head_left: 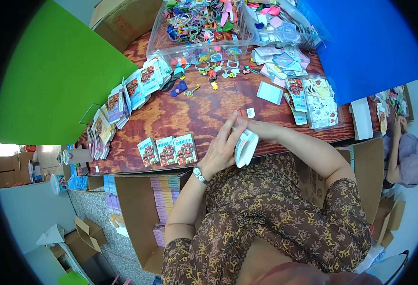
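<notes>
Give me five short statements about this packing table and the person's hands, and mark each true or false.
1. Both hands meet on a stack of small white packets. True.
2. The left hand wears a wristwatch. True.
3. Three illustrated cards lie in a row by the near table edge. True.
4. The clear bin of colourful charms sits on the floor. False: it sits at the far side of the wooden table.
5. The right hand rests flat on the table, empty. False: it grips the packets.

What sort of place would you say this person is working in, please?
Probably a small packing or assembly workshop. Clear bins of colourful trinkets sit on the wooden table, printed packets lie in rows, and an open cardboard box stands alongside. Both hands hold a white packet.
</notes>
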Available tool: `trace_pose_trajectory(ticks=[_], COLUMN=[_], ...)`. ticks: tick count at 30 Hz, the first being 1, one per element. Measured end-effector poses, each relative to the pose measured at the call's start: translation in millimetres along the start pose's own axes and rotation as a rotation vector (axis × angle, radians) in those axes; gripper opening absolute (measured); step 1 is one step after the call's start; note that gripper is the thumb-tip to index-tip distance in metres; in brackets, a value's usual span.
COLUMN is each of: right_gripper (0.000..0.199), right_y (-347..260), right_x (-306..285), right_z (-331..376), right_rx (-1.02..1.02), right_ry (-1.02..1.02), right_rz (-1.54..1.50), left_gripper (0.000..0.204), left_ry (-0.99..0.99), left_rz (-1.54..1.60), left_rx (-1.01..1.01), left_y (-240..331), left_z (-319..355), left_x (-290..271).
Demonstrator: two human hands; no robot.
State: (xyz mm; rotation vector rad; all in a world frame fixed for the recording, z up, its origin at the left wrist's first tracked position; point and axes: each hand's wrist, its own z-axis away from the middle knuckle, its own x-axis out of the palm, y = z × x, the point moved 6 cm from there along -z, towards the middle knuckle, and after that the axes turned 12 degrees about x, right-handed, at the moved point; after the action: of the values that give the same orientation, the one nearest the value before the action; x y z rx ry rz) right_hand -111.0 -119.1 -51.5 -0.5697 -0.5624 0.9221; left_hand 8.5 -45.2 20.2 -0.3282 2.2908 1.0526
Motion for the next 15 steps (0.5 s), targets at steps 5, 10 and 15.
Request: trace_pose_trajectory(ticks=[5, 10, 15], right_gripper=[0.076, 0.049, 0.065], right_y=[-10.7, -54.4, -65.6], right_x=[-7.1, -36.3, -139.5], right_z=[2.9, 9.8, 19.6], right_rx=[0.134, -0.298, -0.034], right_ry=[0.040, 0.366, 0.973], right_rz=[0.234, 0.949, 1.306], left_gripper=[0.103, 0.097, 0.098], left_ry=[-0.009, 0.109, 0.206], left_rz=[0.153, 0.158, -0.037], left_rx=[-0.005, -0.077, -0.351], left_y=[6.0, -3.8, -19.1], left_z=[-3.6, 8.5, 30.2], left_x=[-5.4, -4.8, 2.8])
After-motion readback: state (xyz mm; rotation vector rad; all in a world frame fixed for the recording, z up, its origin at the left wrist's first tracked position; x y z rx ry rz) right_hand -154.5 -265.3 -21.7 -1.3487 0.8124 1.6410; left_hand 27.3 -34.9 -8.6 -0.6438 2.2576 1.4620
